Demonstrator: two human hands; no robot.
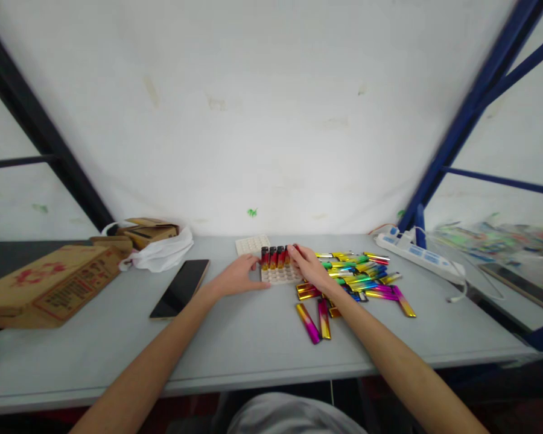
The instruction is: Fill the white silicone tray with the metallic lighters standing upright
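Note:
A white tray with rows of small holes [278, 276] lies on the table between my hands. Several red and black lighters [273, 258] stand upright side by side along its far row. My left hand [241, 276] rests at the tray's left edge, thumb and fingers apart, with nothing in it. At the right end of the row, my right hand [308, 265] has its fingers closed around a lighter [288, 255], mostly hidden by the fingers. Right beside that hand lies a loose pile of shiny multicoloured lighters [357, 280], with a few lying nearer the front edge.
Behind the tray lies a second white holed tray [252, 244]. Left are a black phone [181, 288], a white plastic bag [163, 250] and a cardboard box [58, 280]. A white power strip [420, 256] with cables lies right, beside a blue metal frame [470, 114].

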